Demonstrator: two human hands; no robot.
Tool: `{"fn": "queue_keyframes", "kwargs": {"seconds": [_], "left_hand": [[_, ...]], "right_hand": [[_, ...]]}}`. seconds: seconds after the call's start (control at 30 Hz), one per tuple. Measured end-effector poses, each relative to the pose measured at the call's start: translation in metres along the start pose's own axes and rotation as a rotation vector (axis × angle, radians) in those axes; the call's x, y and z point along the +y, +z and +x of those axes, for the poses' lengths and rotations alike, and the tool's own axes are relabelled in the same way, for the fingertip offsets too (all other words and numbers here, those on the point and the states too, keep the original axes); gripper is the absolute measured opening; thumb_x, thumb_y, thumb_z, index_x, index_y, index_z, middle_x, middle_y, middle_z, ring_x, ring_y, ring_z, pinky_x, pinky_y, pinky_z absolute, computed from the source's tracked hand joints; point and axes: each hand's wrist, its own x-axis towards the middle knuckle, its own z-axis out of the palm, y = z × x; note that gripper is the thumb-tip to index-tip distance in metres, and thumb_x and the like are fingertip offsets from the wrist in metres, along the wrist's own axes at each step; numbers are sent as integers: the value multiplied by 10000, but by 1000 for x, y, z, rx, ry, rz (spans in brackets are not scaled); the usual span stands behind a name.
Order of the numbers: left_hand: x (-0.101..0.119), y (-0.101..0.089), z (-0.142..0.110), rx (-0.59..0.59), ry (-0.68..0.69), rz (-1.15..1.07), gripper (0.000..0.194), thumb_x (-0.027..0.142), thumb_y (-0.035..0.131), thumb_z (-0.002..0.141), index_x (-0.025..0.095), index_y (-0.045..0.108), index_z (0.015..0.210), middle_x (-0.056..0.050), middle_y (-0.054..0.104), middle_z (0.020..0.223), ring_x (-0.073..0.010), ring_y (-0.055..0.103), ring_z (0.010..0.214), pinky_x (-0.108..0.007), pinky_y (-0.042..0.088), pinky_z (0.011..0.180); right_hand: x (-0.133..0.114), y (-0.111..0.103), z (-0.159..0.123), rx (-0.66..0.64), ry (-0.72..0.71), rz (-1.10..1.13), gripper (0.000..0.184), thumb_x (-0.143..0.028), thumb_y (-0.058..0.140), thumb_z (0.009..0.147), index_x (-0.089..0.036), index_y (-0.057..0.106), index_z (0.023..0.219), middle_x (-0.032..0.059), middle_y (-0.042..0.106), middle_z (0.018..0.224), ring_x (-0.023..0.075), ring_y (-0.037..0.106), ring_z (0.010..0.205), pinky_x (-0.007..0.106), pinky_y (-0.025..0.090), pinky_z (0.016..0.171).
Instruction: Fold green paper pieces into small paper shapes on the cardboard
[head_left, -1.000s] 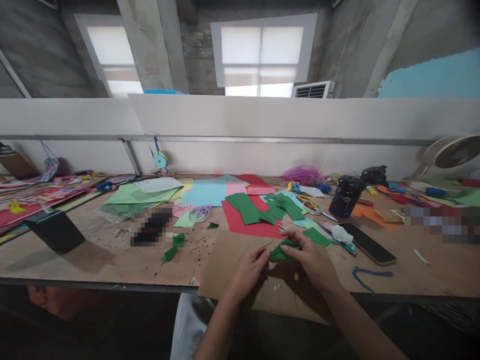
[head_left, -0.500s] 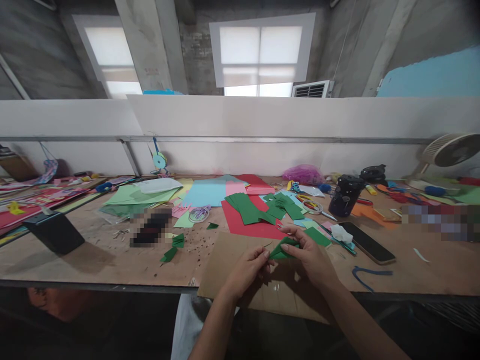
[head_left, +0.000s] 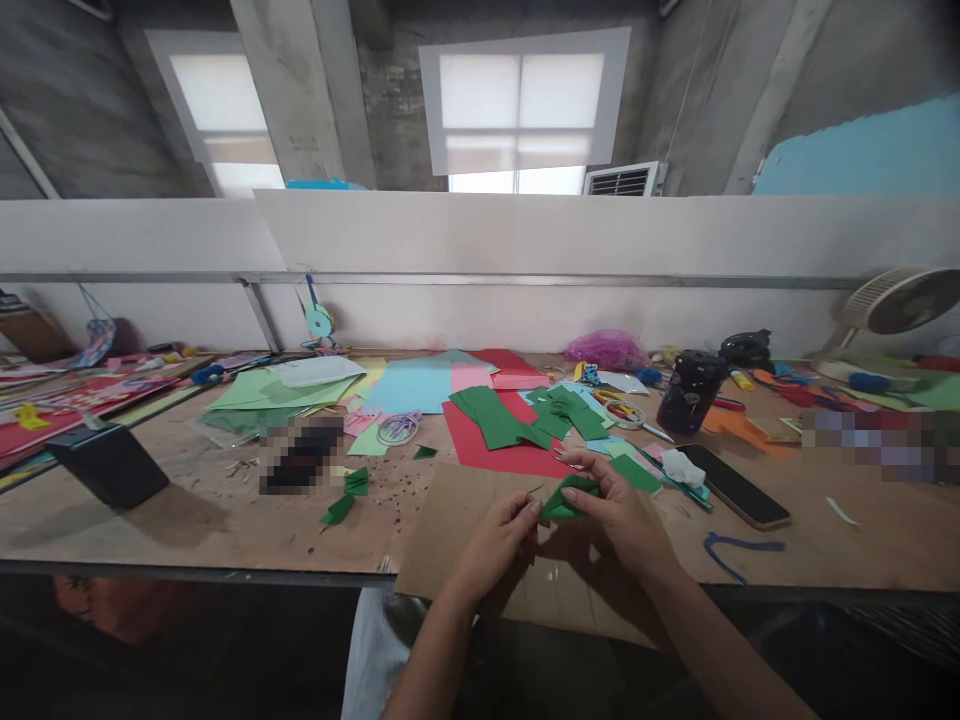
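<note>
One cardboard piece [head_left: 442, 520] nearest, perhaps shielding table [head_left: 225, 535]. Above it, right hand [head_left: 619, 510] pinches folded green paper [head_left: 559, 501], likely keeping folds closed; left hand [head_left: 499, 530] at its left corner, grip unclear to me. Beyond, green sheets [head_left: 491, 420], seemingly within easy reach.

The green piece [head_left: 558, 504] is paper (matt), the board [head_left: 444, 525] dull cardboard.

Between the left hand [head_left: 501, 537] and right hand [head_left: 621, 510], a folded green paper piece [head_left: 564, 498] fills the gap. Leftward, a low lane crosses the brown cardboard sheet [head_left: 436, 530] and the front strip of wooden tabletop [head_left: 247, 535], meeting a black angular box [head_left: 112, 465]. Rightward, a dark flat smartphone [head_left: 739, 487] and bent blue strip [head_left: 754, 546] lie low; beyond, a black cylindrical tumbler [head_left: 686, 393] blocks passage.
</note>
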Motion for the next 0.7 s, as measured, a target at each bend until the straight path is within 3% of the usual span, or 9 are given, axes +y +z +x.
{"fn": "queue_keyframes", "kwargs": {"seconds": [0.2, 0.37, 0.47, 0.53, 0.63, 0.7], "left_hand": [[3, 2, 0, 55, 29, 78, 260, 415, 570, 818, 158, 571, 777, 28, 497, 650, -99, 422, 586, -221, 308, 548], [-2, 4, 2, 119, 77, 32, 247, 393, 571, 811, 169, 522, 718, 39, 467, 599, -103, 400, 561, -225, 295, 537], [-3, 5, 4, 169, 129, 5, 256, 396, 573, 810, 172, 516, 701, 40, 466, 592, -105, 400, 566, -225, 303, 550], [-1, 7, 4, 205, 154, 7, 259, 396, 583, 802, 169, 526, 692, 37, 477, 601, -108, 408, 581, -226, 312, 568], [2, 9, 3, 230, 160, 9, 271, 407, 588, 794, 169, 529, 679, 41, 462, 586, -110, 398, 575, -226, 312, 573], [3, 9, 2, 237, 162, 16, 275, 413, 582, 795, 169, 531, 680, 41, 458, 585, -113, 397, 578, -227, 309, 570]], "right_hand": [[-4, 4, -3, -21, -1, -24, 389, -313, 723, 682, -241, 617, 1050, 32, 616, 986, 188, 573, 819, 296, 488, 700], [-23, 14, -9, 49, 76, -26, 400, -325, 722, 670, -243, 630, 1051, 32, 653, 915, 192, 596, 712, 290, 468, 609], [-30, 24, -13, 64, 151, -58, 233, -362, 722, 665, -239, 680, 859, 32, 674, 780, 225, 613, 705, 302, 465, 600], [-27, 31, -14, -7, 175, -13, 174, -391, 717, 672, -242, 681, 753, 30, 675, 725, 240, 621, 736, 317, 480, 642], [-14, 37, -14, -120, 168, 126, 217, -432, 704, 694, -238, 688, 792, 22, 676, 729, 223, 613, 719, 329, 483, 658], [-6, 38, -12, -81, 131, 73, 260, -475, 685, 713, -216, 677, 744, 22, 659, 682, 191, 581, 625, 303, 460, 585]]}}
